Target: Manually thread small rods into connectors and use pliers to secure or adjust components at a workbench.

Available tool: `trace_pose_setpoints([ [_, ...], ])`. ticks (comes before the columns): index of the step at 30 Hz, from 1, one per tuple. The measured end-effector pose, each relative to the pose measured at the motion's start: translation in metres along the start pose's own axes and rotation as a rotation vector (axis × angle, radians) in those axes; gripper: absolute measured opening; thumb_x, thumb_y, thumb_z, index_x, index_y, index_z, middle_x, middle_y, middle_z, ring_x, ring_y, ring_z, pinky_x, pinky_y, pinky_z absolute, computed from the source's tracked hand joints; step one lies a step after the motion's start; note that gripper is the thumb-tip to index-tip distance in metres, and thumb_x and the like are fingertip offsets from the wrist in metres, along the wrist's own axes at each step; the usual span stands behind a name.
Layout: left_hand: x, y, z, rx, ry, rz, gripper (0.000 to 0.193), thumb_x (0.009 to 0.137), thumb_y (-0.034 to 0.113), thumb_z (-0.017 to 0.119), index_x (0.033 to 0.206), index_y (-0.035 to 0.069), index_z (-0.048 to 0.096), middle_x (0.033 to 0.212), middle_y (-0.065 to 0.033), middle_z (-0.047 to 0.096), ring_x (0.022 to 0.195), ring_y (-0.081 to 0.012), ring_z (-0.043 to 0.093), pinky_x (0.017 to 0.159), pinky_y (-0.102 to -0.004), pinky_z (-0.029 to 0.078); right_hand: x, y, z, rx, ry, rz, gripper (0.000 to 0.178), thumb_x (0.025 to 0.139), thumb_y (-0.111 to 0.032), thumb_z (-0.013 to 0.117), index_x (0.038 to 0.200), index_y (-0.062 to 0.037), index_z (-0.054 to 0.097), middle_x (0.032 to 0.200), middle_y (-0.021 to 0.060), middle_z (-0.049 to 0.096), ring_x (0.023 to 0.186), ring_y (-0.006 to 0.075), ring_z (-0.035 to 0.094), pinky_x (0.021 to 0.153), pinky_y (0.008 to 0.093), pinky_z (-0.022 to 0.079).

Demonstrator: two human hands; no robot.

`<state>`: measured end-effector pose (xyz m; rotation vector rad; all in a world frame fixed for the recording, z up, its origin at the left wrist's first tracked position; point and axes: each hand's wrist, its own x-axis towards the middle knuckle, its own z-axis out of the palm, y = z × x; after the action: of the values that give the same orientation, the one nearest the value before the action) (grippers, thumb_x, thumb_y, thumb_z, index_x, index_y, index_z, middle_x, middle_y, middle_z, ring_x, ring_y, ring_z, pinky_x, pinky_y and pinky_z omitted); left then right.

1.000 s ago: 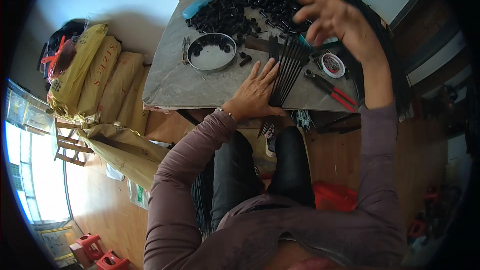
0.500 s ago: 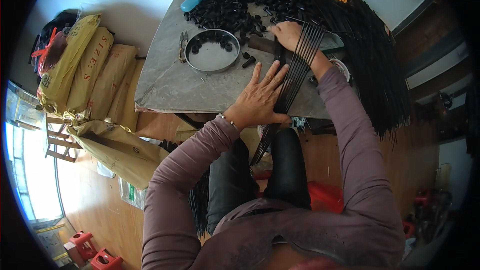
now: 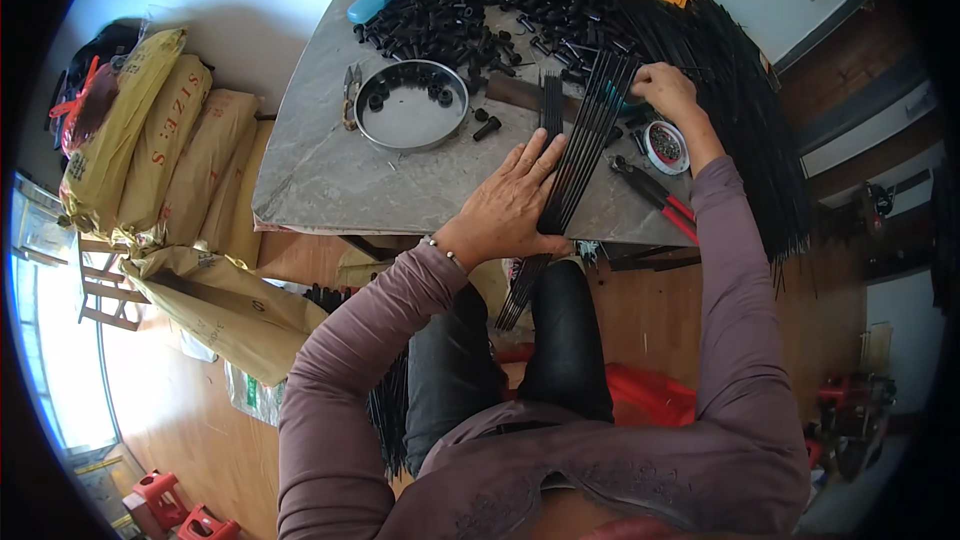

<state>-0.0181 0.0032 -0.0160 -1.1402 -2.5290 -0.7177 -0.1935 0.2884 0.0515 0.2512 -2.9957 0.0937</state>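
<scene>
My left hand (image 3: pixel 508 190) lies flat with its fingers apart on a fanned row of thin black rods (image 3: pixel 592 125), pressing them on the table's near edge. Their lower ends stick out over my legs. A short bundle of black rods (image 3: pixel 552 105) stands out just beyond my left fingertips. To the right of the fan, my right hand (image 3: pixel 668 92) is raised with thumb and fingers pinched together; what is between them, if anything, is too small to tell. Below it sits a small round dish (image 3: pixel 666 147) of tiny metal pieces, beside pliers with red handles (image 3: pixel 665 202).
On the grey table (image 3: pixel 330 170) are a round metal tray (image 3: pixel 400 125) holding a few black caps, pliers (image 3: pixel 351 95), and a heap of black plastic parts (image 3: pixel 500 0). A large pile of black rods (image 3: pixel 740 130) hangs off the right side. Yellow sacks (image 3: pixel 170 130) stand left.
My right hand has moved right, away from the upper ends of the rods, uncovering the dish and the red-handled pliers. My left hand still rests on the rods. The view has shifted slightly.
</scene>
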Motion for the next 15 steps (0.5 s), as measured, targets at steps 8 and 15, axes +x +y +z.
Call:
trace_pose_setpoints([
  [8, 0.005, 0.008, -0.011, 0.097, -0.091, -0.006, 0.098, 0.071, 0.065, 0.066, 0.14, 0.002, 0.038, 0.148, -0.024, 0.027, 0.14, -0.0421, 0.018, 0.115, -0.0471, 0.017, 0.004, -0.004, 0.004, -0.054, -0.022, -0.14, 0.016, 0.076, -0.017, 0.061, 0.086, -0.0071, 0.069, 0.09, 0.0126, 0.067, 0.088, 0.0315, 0.063, 0.076, 0.0417, 0.049],
  [15, 0.01, 0.012, -0.011, -0.005, -0.101, 0.009, 0.097, 0.068, 0.055, 0.072, 0.139, -0.001, 0.038, 0.15, -0.0248, 0.024, 0.14, -0.0432, 0.019, 0.114, -0.0492, 0.02, 0.002, 0.012, 0.0, -0.073, 0.213, -0.262, 0.011, 0.081, -0.018, 0.06, 0.081, -0.0094, 0.067, 0.084, 0.0087, 0.068, 0.085, 0.0296, 0.064, 0.074, 0.0433, 0.049],
])
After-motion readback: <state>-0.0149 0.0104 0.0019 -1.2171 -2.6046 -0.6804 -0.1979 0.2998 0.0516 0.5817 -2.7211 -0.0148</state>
